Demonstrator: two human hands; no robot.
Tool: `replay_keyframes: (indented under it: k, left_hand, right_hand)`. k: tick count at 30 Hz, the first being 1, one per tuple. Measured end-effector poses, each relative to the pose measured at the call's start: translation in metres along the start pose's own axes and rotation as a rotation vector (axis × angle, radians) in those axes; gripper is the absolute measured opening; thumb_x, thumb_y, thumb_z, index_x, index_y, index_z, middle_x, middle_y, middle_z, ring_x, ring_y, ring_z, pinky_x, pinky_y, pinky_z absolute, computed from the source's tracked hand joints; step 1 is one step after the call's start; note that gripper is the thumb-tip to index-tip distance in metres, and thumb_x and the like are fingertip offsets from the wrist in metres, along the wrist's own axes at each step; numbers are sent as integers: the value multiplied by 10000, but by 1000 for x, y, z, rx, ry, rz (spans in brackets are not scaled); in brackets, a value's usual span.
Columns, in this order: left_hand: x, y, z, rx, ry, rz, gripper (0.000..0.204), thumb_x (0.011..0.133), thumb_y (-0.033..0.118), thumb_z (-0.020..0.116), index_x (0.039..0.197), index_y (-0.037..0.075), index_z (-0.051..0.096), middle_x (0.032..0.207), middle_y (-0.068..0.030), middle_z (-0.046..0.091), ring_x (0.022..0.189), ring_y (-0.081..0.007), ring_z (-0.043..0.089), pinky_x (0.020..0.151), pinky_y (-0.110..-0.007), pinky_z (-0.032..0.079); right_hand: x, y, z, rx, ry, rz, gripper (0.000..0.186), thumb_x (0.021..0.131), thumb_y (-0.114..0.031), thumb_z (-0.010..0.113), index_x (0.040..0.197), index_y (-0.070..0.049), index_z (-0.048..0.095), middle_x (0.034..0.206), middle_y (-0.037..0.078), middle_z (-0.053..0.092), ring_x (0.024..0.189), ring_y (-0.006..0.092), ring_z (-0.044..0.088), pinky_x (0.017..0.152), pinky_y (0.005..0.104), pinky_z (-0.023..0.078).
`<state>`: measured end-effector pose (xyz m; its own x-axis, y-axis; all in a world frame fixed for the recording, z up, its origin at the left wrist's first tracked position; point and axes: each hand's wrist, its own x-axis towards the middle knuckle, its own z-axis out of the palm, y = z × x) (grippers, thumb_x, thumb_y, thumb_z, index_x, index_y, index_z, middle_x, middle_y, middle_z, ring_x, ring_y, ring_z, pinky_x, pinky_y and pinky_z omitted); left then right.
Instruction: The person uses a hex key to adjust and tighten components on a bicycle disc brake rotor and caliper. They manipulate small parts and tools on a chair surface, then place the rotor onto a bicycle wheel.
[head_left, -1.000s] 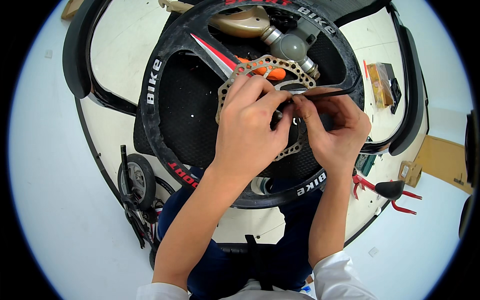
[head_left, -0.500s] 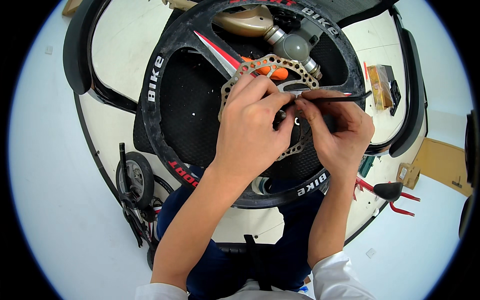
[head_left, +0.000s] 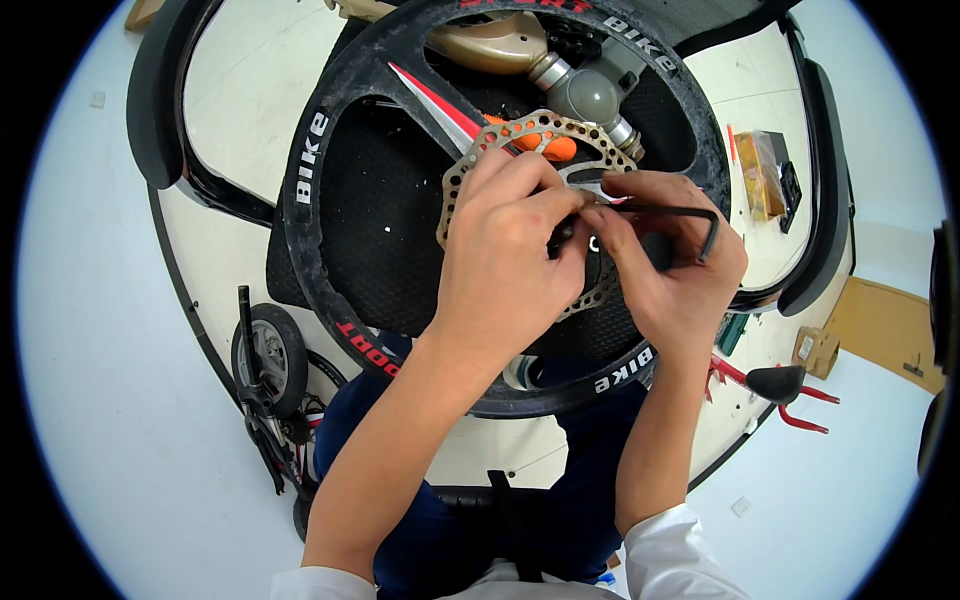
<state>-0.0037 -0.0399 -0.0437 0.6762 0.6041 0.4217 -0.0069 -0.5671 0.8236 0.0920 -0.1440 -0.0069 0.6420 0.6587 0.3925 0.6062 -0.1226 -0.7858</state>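
A black three-spoke bicycle wheel (head_left: 303, 235) lies across my lap and the chair seat, with a perforated metal brake disc (head_left: 450, 192) at its centre. My left hand (head_left: 500, 250) is over the disc's left side, its fingers bent and its index finger and thumb closing near the hub. What sits between those fingertips is mostly hidden. In a pinch to the right of the hub, my right hand (head_left: 685, 285) holds a black L-shaped hex key (head_left: 670, 210). One end of the key meets my left fingertips; its bent end hangs over the right hand.
Behind the spokes, a beige and grey tool (head_left: 585, 95) and an orange-handled tool (head_left: 560, 149) lie on the black seat (head_left: 385, 260). Chair armrests (head_left: 160, 100) flank the wheel. A small bicycle (head_left: 275, 375) stands at lower left, and red tubing with a black saddle (head_left: 776, 383) at right.
The hex key has turned in my right fingers, so its bent end now points down toward me. The left hand has barely moved; the wheel stays in place.
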Motion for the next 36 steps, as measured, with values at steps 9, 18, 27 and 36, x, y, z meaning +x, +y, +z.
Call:
replay_keyframes:
  k: [9, 18, 27, 36]
  left_hand:
    - [0, 1, -1, 4, 6, -7, 153, 673, -24, 767, 823, -21, 733, 812, -103, 609, 864, -294, 588, 802, -394, 501]
    - [1, 0, -2, 16, 33, 17, 173, 669, -17, 778, 837, -16, 736, 815, -101, 605, 851, -286, 589, 762, -379, 508]
    - [1, 1, -2, 27, 11, 17, 163, 678, -16, 770, 837, -18, 735, 816, -102, 596, 843, -287, 585, 757, -380, 502]
    - [0, -1, -3, 9, 8, 21, 160, 684, -10, 771, 839, -21, 733, 829, -107, 594, 875, -292, 584, 777, -391, 500]
  right_hand:
    - [-2, -13, -15, 165, -72, 101, 209, 903, 85, 628, 1105, 133, 646, 998, 205, 729, 846, 209, 733, 722, 271, 588]
    - [-2, -9, -9, 44, 14, 11, 180, 800, 84, 736, 977, 66, 710, 907, 131, 747, 795, 161, 722, 715, 249, 576]
    - [-3, -18, -7, 98, 47, 191, 136, 801, 62, 742, 935, 40, 748, 833, 83, 753, 744, 119, 710, 653, 210, 541]
    - [1, -7, 1, 65, 73, -5, 170, 806, 71, 727, 974, 44, 734, 886, 94, 748, 691, 95, 671, 598, 199, 518]
